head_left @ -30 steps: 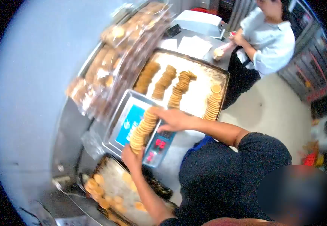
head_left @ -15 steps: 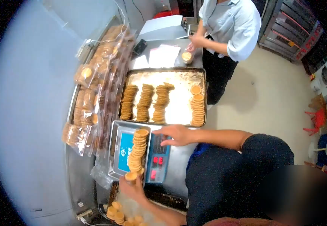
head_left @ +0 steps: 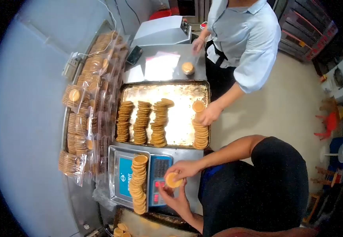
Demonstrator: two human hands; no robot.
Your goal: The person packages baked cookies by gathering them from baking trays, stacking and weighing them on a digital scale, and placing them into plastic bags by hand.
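Note:
My right hand (head_left: 184, 169) grips a round golden cookie (head_left: 173, 180) from above, over the near edge of the digital scale (head_left: 159, 175). From below, my left hand (head_left: 177, 202) closes its fingers around the same cookie; whether more cookies sit under it I cannot tell. Left of my hands, a long leaning row of cookies (head_left: 138, 183) lies on the scale's metal pan (head_left: 113, 168). Past the scale is a baking tray (head_left: 161, 82) holding three darker rows of cookies (head_left: 141, 122) and one lighter row (head_left: 200, 134).
A co-worker's hand (head_left: 211, 113) touches the lighter row; their other hand (head_left: 198, 45) is near a bagged cookie stack (head_left: 187, 68). Bagged cookies (head_left: 76, 130) line the wall. A phone (head_left: 134, 55) and white machine (head_left: 159, 31) stand beyond; another tray (head_left: 148, 225) is below.
My left hand has brought its cookie from the scale's lower end toward me. My right hand has left the keypad area and taken hold of it. The co-worker has reached into the tray.

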